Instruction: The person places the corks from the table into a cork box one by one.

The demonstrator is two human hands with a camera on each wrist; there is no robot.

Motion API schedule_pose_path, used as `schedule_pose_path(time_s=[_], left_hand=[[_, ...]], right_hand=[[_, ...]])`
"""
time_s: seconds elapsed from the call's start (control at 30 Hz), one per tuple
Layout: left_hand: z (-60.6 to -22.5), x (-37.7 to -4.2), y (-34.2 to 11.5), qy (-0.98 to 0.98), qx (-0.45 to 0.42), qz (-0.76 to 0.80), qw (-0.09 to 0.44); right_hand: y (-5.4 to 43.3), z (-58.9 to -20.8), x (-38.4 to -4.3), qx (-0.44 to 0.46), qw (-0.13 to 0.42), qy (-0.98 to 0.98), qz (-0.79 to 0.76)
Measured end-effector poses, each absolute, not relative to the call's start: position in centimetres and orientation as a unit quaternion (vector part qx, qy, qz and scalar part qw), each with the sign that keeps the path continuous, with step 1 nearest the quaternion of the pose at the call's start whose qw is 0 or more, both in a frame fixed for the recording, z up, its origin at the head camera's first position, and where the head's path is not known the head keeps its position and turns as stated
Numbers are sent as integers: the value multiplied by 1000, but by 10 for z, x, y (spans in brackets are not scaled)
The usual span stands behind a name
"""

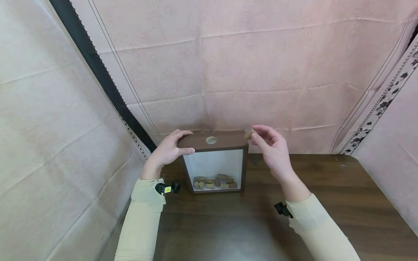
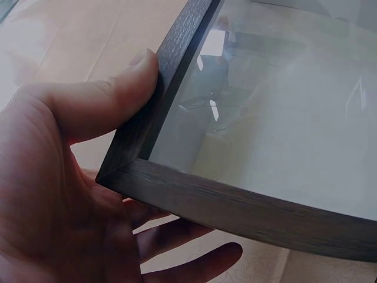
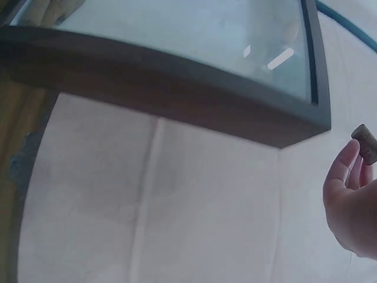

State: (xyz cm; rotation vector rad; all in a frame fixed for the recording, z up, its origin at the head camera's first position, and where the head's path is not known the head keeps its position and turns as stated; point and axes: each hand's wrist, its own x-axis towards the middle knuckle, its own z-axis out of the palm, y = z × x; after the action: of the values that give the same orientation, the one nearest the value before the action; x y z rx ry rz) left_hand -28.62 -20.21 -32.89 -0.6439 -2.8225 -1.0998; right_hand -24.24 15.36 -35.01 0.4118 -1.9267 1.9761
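Observation:
A dark-brown shadow box [image 1: 228,137] with a clear front stands upright on the table, a round hole [image 1: 211,140] in its top. Several corks [image 1: 217,182] lie at its bottom behind the pane. My left hand [image 1: 167,149] grips the box's upper left corner; in the left wrist view the thumb [image 2: 112,97] presses the frame's edge and the fingers reach behind. Just past the top right corner, my right hand [image 1: 273,150] pinches a cork [image 1: 249,135] between thumb and fingers. The right wrist view also shows this cork [image 3: 364,144], beside the frame [image 3: 235,106].
The dark wooden table [image 1: 222,224] extends in front of the box and to its right. Right behind the box hangs a pale pink cloth [image 1: 245,72]. Another pale cloth [image 1: 58,145] hangs close along the left arm.

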Motion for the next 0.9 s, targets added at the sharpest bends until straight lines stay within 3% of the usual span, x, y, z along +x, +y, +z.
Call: schedule_pose_path(time_s=[0.9], left_hand=[[-326, -284, -200, -912, -202, -357, 25]], right_hand=[[75, -319, -283, 252, 92, -805, 529]])
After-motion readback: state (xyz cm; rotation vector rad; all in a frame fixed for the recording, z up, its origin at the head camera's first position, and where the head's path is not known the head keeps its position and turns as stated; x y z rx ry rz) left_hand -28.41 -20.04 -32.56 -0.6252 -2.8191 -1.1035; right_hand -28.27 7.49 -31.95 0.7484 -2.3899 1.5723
